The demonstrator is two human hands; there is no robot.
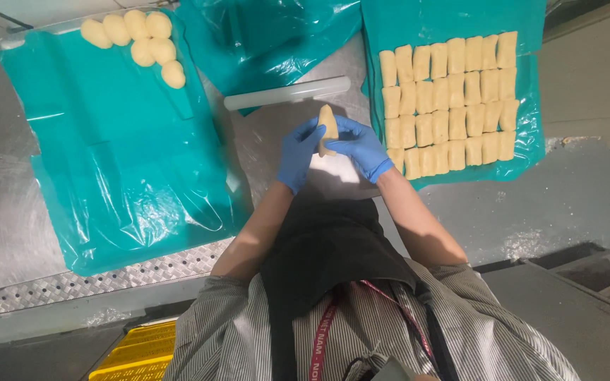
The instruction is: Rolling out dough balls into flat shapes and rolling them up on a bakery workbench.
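Gloved hands (333, 148) pinching dough piece (327, 127)

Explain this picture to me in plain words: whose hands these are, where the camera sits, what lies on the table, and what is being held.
There is no machine here: one camera sits on a person's head and looks straight down. The left hand and right hand, both in blue gloves, together hold a pale piece of dough above a metal table. Behind it lies a white rolling pin. On the left, a teal plastic sheet carries a few round dough balls. On the right, another teal sheet holds neat rows of shaped dough pieces.
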